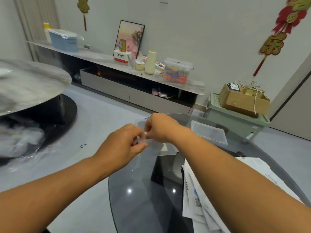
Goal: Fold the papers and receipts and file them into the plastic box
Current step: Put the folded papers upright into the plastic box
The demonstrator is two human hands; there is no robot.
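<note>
A clear plastic box point(159, 149) stands on the round dark glass table point(134, 190), near its far edge. My left hand point(124, 143) and my right hand point(159, 127) are both over the box's left end, fingers curled and pinching at its rim or clasp; the exact spot is hidden by the fingers. The box's clear lid point(208, 132) lies flat to the right of the box. A loose pile of white papers and receipts point(198, 195) lies on the table under and beside my right forearm.
A second round table point(30, 84) stands at the left. Against the far wall a long low cabinet point(134, 93) holds a storage box, a cream bottle and a framed picture. A green bin point(235, 121) with cardboard boxes on it stands beyond the glass table.
</note>
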